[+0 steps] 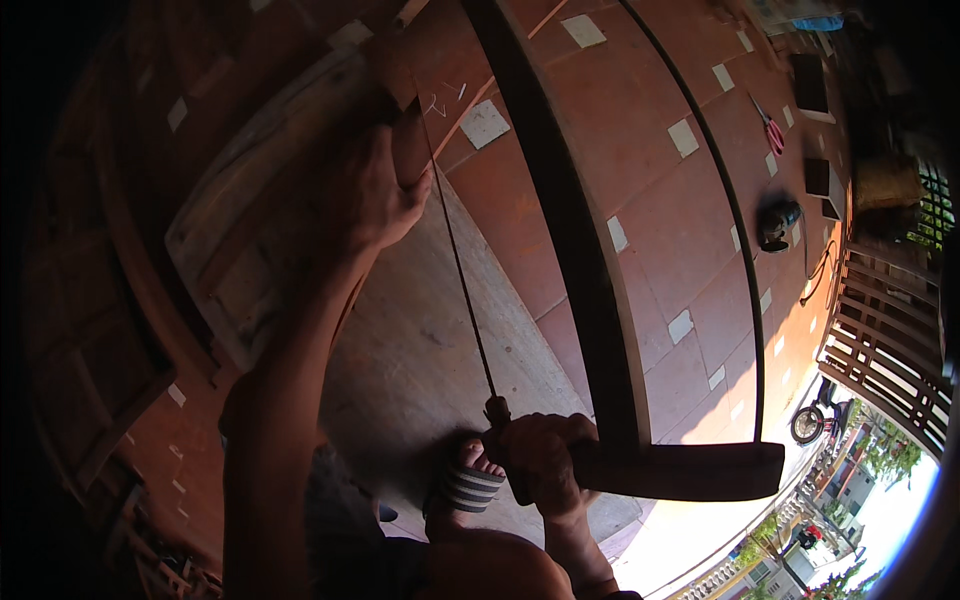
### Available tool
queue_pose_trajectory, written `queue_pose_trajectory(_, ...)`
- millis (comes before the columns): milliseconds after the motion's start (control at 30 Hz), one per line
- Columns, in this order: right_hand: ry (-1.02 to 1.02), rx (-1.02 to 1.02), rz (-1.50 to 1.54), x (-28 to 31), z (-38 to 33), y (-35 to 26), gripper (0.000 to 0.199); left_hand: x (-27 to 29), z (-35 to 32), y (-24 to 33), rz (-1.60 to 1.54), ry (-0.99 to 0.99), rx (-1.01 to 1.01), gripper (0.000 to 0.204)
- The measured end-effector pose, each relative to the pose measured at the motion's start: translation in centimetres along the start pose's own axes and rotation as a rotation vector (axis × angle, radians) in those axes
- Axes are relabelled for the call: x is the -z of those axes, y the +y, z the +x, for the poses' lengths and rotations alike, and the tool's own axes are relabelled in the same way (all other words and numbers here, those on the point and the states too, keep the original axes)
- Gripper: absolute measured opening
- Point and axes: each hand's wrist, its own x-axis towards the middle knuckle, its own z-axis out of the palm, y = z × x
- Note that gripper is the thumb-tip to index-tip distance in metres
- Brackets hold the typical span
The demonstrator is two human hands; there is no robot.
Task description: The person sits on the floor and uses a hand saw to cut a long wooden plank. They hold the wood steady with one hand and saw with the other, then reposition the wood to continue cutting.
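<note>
Holds a frame saw in the right hand, clamped in a fist round the inner end of the near crossbar, just beside the knob of the thin blade. Extends away from the body, with blade at left, thick middle beam between, and dark tension line at right. Grips a brown piece of wood in the left hand, closed on it near the far part of the blade. Cannot tell, owing to shadow, whether in contact with the teeth. Plants a foot in a striped sandal on a pale, worn board, below the saw. Includes, well to the right on red floor tiles, pink-handled scissors and a dark power tool; farther off, a slatted wooden rack and a motorbike.
</note>
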Motion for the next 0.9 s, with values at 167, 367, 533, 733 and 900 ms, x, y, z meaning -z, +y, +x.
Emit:
queue_pose_trajectory(167,0.033,0.037,0.071,0.1,0.5,1.2,0.024,-0.4,-0.2,0.1,0.051,0.066,-0.062,0.054)
queue_pose_trajectory(367,0.127,0.109,0.066,-3.1,13.6,6.5,0.022,0.2,0.0,1.5,0.049,-0.001,-0.017,0.056)
queue_pose_trajectory(533,0.118,0.084,-0.042,-4.0,13.7,4.7,0.018,0.2,-0.1,1.5,0.100,0.024,-0.016,0.057)
queue_pose_trajectory(733,0.021,-0.021,-0.050,0.1,-0.4,-0.1,0.028,-0.5,-0.1,-0.2,-0.046,0.009,-0.031,0.067)
queue_pose_trajectory(900,0.044,0.016,0.044,-0.3,0.3,0.5,0.031,0.3,-0.2,0.6,0.064,0.040,-0.037,0.058)
